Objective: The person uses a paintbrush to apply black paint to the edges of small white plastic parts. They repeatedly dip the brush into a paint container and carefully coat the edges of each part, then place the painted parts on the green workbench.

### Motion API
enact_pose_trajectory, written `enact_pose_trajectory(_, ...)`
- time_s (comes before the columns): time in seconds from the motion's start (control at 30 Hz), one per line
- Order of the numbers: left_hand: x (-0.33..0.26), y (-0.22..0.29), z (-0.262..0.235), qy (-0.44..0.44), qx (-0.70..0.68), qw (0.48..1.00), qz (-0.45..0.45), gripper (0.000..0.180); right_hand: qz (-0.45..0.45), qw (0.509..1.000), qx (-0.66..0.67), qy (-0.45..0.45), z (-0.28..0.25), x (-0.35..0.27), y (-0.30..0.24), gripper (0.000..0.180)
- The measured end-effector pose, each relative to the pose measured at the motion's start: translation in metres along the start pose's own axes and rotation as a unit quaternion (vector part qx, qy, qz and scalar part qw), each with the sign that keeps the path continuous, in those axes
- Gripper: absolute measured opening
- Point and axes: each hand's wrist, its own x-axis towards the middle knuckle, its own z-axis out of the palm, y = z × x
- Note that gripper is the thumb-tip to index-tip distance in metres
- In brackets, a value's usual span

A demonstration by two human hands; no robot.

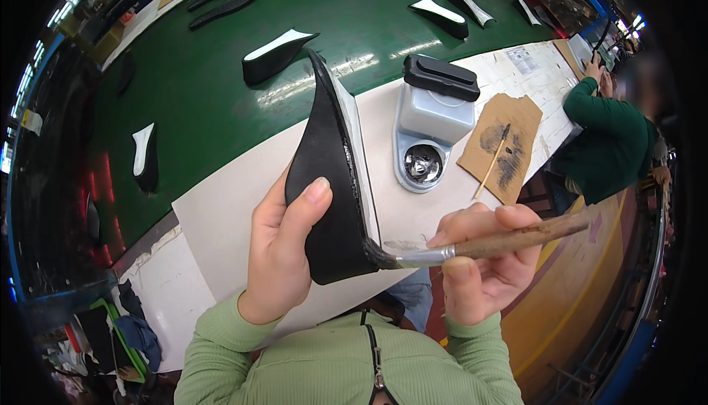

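My left hand (284, 246) is closed round a black wedge-shaped shoe heel piece (324, 184), held up on end with its white inner face turned to the right. In my right hand (490, 257) is a wooden-handled paintbrush (501, 244), gripped between thumb and fingers. The brush's dark bristles touch the lower right edge of the heel piece, where a glossy black line runs along the rim. Beyond it stands a pale plastic dispenser (435, 114) with a black lid and a round cup of black liquid (423, 164).
A stained cardboard piece (509, 140) bears a thin stick-handled brush (493, 162). On the green belt (199, 110) lie more wedge pieces (276, 55) and flat black soles (223, 8). White sheeting (243, 191) covers the near worktop. At right, a person in a green sleeve (597, 110) works.
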Motion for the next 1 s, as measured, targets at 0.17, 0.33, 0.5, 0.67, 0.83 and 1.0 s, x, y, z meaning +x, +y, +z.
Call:
enact_pose_trajectory(0.17, 0.005, 0.002, 0.003, -0.006, -0.046, 0.998, -0.034, 0.040, -0.014, 1.000, -0.007, -0.013, 0.000, 0.003, 0.001, 0.058)
enact_pose_trajectory(0.33, 0.005, 0.005, 0.003, -0.006, -0.081, 0.993, -0.085, 0.038, -0.044, 0.999, -0.014, -0.022, 0.002, 0.005, 0.001, 0.058)
enact_pose_trajectory(0.5, 0.004, 0.006, 0.001, -0.004, -0.113, 0.983, -0.144, 0.035, -0.070, 0.994, -0.044, -0.070, -0.003, 0.009, -0.001, 0.054)
enact_pose_trajectory(0.67, 0.003, 0.005, -0.003, -0.005, -0.138, 0.971, -0.195, 0.033, -0.080, 0.991, -0.050, -0.091, -0.003, 0.011, -0.003, 0.053)
enact_pose_trajectory(0.83, 0.004, 0.000, -0.009, 0.007, -0.162, 0.954, -0.253, 0.034, -0.073, 0.988, -0.082, -0.112, -0.002, 0.015, -0.007, 0.054)
enact_pose_trajectory(1.0, 0.004, -0.002, -0.014, 0.011, -0.165, 0.939, -0.301, 0.034, -0.038, 0.989, -0.089, -0.113, 0.002, 0.019, -0.014, 0.048)
